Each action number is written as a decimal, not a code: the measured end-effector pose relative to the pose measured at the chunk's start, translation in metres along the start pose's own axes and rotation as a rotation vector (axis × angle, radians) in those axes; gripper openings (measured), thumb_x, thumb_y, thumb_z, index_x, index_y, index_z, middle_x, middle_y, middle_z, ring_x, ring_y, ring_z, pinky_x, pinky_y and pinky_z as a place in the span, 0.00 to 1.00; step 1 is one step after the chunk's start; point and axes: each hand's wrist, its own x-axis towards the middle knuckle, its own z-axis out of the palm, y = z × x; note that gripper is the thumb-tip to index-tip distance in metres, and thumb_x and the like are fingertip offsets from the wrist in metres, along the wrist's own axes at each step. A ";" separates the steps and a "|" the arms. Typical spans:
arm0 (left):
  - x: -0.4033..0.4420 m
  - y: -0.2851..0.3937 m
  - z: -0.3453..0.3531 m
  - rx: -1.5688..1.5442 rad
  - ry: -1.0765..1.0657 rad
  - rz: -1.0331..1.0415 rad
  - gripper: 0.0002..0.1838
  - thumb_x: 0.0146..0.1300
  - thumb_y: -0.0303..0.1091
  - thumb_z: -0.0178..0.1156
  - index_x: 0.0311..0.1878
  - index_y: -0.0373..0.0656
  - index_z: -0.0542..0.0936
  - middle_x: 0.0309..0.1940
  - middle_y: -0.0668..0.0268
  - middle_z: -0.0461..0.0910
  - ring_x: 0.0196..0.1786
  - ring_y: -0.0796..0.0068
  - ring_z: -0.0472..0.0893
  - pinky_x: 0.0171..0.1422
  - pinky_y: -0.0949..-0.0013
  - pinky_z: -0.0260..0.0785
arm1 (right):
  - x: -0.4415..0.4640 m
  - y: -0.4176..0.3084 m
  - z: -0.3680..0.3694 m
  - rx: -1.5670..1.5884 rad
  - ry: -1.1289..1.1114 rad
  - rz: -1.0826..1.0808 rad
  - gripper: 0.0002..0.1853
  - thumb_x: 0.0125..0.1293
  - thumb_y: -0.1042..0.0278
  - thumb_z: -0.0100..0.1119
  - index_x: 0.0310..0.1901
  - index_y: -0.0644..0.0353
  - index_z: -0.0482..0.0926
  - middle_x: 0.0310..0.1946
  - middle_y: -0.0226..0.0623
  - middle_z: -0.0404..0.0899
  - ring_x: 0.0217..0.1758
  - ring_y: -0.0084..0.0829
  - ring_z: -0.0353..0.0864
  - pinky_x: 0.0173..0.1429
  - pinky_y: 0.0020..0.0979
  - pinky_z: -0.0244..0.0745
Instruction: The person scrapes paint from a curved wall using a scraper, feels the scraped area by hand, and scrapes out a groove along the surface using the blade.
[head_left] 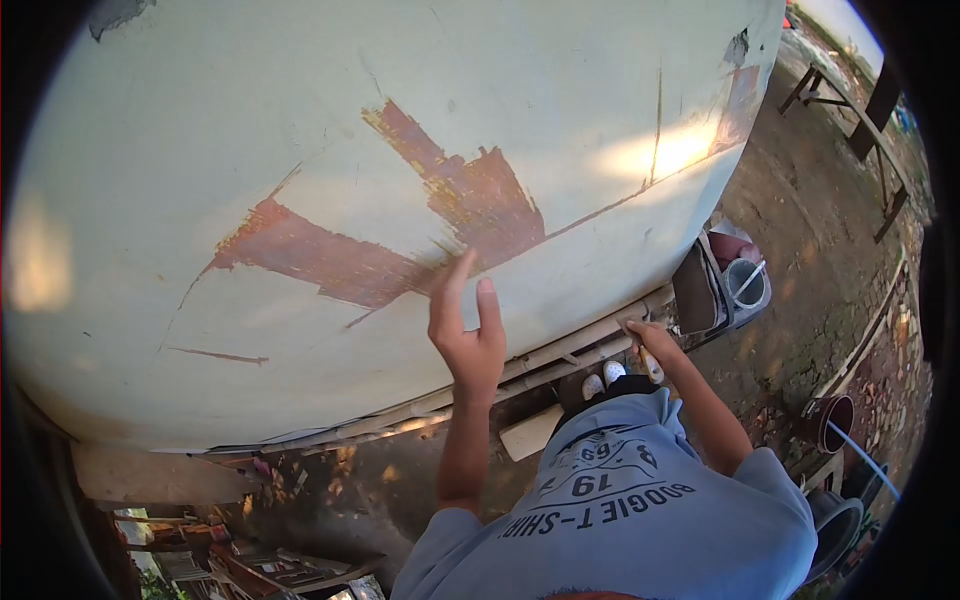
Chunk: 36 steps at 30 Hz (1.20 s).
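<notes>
A large, curved pale surface (300,120) fills the upper view, with reddish-brown patches (480,200) where the pale layer is gone or covered. My left hand (467,330) is raised in front of it at the lower edge of the patches, fingers extended, holding nothing. The fingertips overlap a patch; whether they touch it is unclear. Lower right, near my waist, my right hand (652,342) is closed around a scraper-like tool (653,366), its light handle showing below the hand.
Wooden poles (570,352) run beneath the curved surface. A grey bucket (745,283) with a stick in it stands to the right. Farther right are a dark red bucket (828,420), another grey container (835,530) and a wooden bench (860,115). Wood scraps (250,565) lie lower left.
</notes>
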 end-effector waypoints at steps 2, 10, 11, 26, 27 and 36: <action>0.027 0.019 -0.010 0.120 0.214 0.219 0.23 0.71 0.31 0.53 0.66 0.32 0.70 0.68 0.47 0.69 0.71 0.51 0.68 0.73 0.52 0.59 | 0.036 0.052 -0.041 0.157 0.015 0.154 0.15 0.72 0.55 0.55 0.31 0.56 0.73 0.14 0.30 0.71 0.11 0.27 0.70 0.15 0.30 0.66; 0.002 -0.057 0.111 0.759 -0.312 0.566 0.43 0.71 0.64 0.47 0.78 0.44 0.55 0.80 0.47 0.43 0.80 0.39 0.44 0.77 0.31 0.40 | 0.059 0.244 -0.197 0.550 0.537 0.423 0.13 0.67 0.56 0.60 0.28 0.49 0.72 0.18 0.28 0.71 0.18 0.28 0.72 0.26 0.34 0.72; -0.018 -0.044 0.114 0.496 -0.863 0.316 0.46 0.71 0.64 0.45 0.80 0.43 0.47 0.79 0.41 0.36 0.80 0.35 0.38 0.78 0.32 0.31 | 0.044 0.247 -0.202 0.459 0.635 0.474 0.14 0.68 0.55 0.59 0.27 0.49 0.72 0.18 0.27 0.70 0.17 0.28 0.69 0.26 0.35 0.71; -0.091 -0.108 0.162 -0.535 -1.083 -0.689 0.33 0.75 0.48 0.52 0.75 0.38 0.61 0.69 0.47 0.69 0.72 0.55 0.68 0.75 0.63 0.58 | 0.053 0.204 -0.211 -0.188 0.463 0.115 0.23 0.66 0.50 0.61 0.35 0.68 0.79 0.20 0.35 0.75 0.21 0.28 0.75 0.25 0.35 0.72; -0.093 -0.099 0.160 -0.538 -1.152 -0.706 0.32 0.76 0.47 0.52 0.74 0.36 0.61 0.69 0.49 0.69 0.73 0.58 0.68 0.76 0.64 0.57 | 0.055 0.176 -0.202 -0.161 0.402 0.064 0.22 0.66 0.50 0.61 0.36 0.67 0.79 0.20 0.34 0.75 0.21 0.27 0.75 0.26 0.34 0.72; -0.141 -0.093 0.143 -0.542 -1.071 -0.611 0.34 0.78 0.46 0.47 0.77 0.34 0.54 0.74 0.49 0.61 0.73 0.61 0.67 0.75 0.63 0.57 | 0.001 -0.055 -0.037 0.150 -0.250 -0.318 0.13 0.77 0.61 0.47 0.52 0.59 0.75 0.28 0.33 0.78 0.20 0.21 0.73 0.26 0.25 0.72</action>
